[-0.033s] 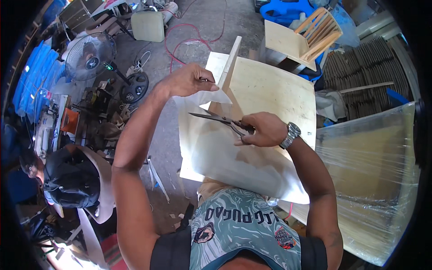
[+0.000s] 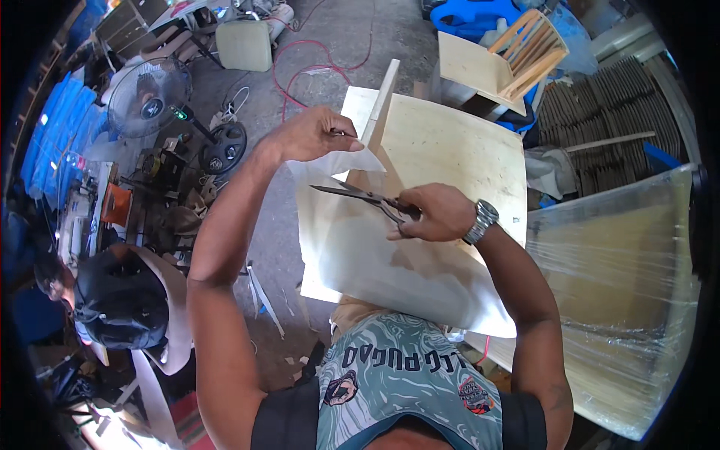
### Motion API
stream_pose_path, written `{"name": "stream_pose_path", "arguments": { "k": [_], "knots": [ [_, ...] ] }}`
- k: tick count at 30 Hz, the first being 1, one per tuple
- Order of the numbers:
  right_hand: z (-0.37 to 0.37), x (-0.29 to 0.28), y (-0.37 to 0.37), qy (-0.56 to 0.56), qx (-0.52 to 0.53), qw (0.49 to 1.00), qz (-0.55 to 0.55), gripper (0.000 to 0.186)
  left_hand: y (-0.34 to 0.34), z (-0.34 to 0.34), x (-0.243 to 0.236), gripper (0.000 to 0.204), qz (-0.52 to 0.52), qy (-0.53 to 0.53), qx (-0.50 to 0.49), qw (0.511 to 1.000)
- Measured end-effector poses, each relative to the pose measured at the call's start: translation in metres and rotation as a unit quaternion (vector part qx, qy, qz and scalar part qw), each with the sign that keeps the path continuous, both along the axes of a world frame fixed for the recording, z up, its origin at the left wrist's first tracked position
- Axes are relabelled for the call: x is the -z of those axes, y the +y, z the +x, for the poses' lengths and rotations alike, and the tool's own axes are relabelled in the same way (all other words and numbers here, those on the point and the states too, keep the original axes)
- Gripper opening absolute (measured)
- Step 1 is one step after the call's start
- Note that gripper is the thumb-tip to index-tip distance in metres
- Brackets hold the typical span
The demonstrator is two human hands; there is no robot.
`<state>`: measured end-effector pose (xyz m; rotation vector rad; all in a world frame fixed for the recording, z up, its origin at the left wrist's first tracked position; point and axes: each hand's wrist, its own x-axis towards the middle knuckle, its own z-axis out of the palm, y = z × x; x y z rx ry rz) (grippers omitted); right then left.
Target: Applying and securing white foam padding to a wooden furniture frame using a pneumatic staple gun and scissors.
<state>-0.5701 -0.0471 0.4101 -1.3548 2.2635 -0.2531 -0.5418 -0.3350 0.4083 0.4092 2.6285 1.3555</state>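
My left hand pinches the upper edge of a thin white sheet, which drapes over a pale wooden board. My right hand grips dark metal scissors, their blades pointing left over the sheet, just below my left hand. A narrow upright wooden piece rises from the board beyond my left hand.
A box-like piece with wooden slats sits behind right. Wrapped panels lean at right beside stacked corrugated sheets. A standing fan and a seated person are at left. A red hose lies on the floor.
My right hand and the scissors have shifted slightly up and to the left. My left hand stays nearly in the same place, holding the sheet.
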Motion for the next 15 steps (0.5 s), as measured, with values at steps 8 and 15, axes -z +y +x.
{"name": "stream_pose_path", "arguments": {
  "k": [8, 15],
  "knots": [
    [0.002, 0.000, -0.030, 0.026, 0.005, 0.998, -0.065, 0.046, 0.010, -0.002, -0.012, 0.021, -0.026, -0.019, 0.024, 0.999],
    [0.004, 0.009, -0.029, 0.072, 0.009, 0.994, -0.080, 0.024, 0.007, -0.006, -0.020, 0.012, 0.034, 0.035, -0.019, 0.999]
  ]
}}
